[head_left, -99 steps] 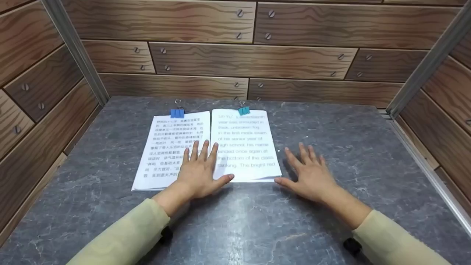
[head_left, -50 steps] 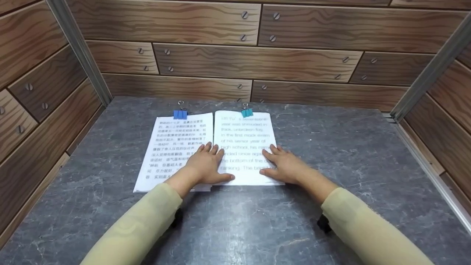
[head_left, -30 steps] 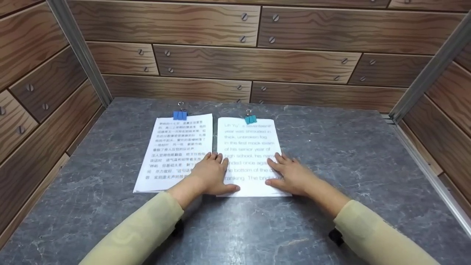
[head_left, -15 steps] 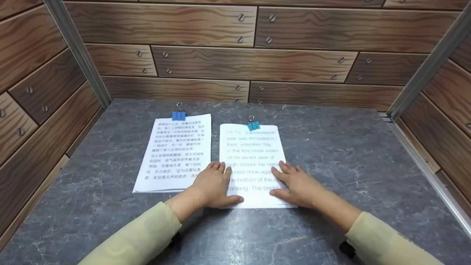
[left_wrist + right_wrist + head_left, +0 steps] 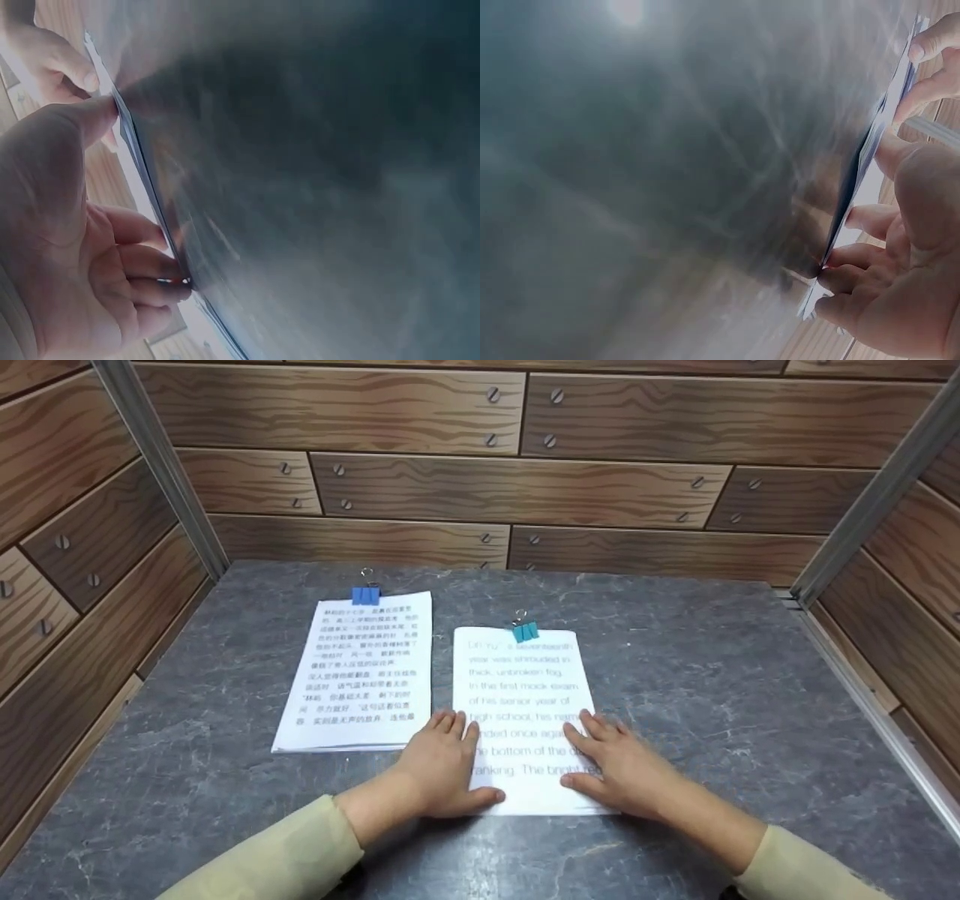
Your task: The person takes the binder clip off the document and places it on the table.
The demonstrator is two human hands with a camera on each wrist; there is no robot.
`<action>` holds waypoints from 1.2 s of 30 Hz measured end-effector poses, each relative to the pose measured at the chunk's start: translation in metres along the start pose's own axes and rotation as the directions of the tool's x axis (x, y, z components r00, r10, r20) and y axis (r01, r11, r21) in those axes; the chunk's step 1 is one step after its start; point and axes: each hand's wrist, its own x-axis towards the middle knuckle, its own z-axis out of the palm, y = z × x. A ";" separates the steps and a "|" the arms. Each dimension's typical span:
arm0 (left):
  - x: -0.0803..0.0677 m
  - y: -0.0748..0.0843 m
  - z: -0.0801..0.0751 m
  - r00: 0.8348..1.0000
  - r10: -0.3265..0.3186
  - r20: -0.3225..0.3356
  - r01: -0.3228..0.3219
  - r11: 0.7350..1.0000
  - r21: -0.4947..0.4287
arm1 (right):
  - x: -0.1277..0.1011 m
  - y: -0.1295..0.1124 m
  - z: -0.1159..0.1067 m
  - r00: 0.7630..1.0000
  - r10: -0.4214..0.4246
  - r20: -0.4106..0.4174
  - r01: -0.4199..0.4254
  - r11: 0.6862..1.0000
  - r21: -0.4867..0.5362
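Observation:
A stack of printed sheets (image 5: 517, 682) with large English text lies on the grey table, a teal binder clip (image 5: 526, 631) on its far edge. My left hand (image 5: 442, 769) rests over its left edge, thumb and index fingertip on the paper. At the right edge my right hand (image 5: 626, 765) presses in the same way, thumb on the page near the bottom corner. Both hands have bent, relaxed fingers that do not wrap around the sheets. In the wrist views the stack's near edge (image 5: 135, 150) shows edge-on, its sheets slightly parted.
Left of the stack lies a second stack (image 5: 360, 675) with Chinese text, held by a blue binder clip (image 5: 366, 596). The grey marbled table (image 5: 712, 660) is bounded by wood-patterned walls (image 5: 420, 487) and metal corner posts (image 5: 161, 465).
From both sides, the hands have come onto the English-text stack. Stack and hands have slid toward me and slightly right, widening the gap to the Chinese-text stack, which stays put.

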 end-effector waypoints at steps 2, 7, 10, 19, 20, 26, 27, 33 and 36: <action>-0.003 0.003 0.000 1.000 -0.002 0.011 0.002 1.000 -0.004 | -0.005 -0.002 0.001 1.000 0.000 -0.004 0.000 1.000 0.002; -0.008 0.010 0.000 0.999 0.007 0.036 -0.007 1.000 0.007 | -0.016 -0.004 0.004 0.999 -0.024 -0.023 0.024 1.000 0.013; -0.012 0.013 0.000 0.999 0.019 0.041 -0.020 1.000 0.019 | -0.022 -0.004 0.005 1.000 -0.019 -0.014 0.019 1.000 0.023; -0.021 0.022 0.004 0.999 0.034 0.043 -0.036 0.999 0.032 | -0.033 -0.008 0.009 0.999 0.020 0.030 -0.021 0.999 0.043; -0.022 0.023 0.004 0.998 0.038 0.044 -0.040 0.999 0.032 | -0.034 -0.009 0.009 0.999 0.029 0.037 -0.031 0.999 0.042; -0.029 0.031 0.006 0.997 0.056 0.047 -0.058 0.998 0.039 | -0.045 -0.011 0.013 0.999 0.036 0.034 -0.037 0.998 0.047; -0.030 0.033 0.006 0.997 0.057 0.045 -0.059 0.997 0.041 | -0.047 -0.012 0.014 0.999 0.032 0.031 -0.033 0.998 0.050; -0.036 0.036 0.007 0.999 0.051 0.016 -0.051 0.998 0.040 | -0.052 -0.012 0.015 1.000 0.012 0.013 -0.013 0.999 0.050; -0.035 0.035 0.005 0.999 0.043 0.021 -0.043 0.999 0.024 | -0.051 -0.012 0.014 1.000 0.003 0.013 -0.003 0.999 0.048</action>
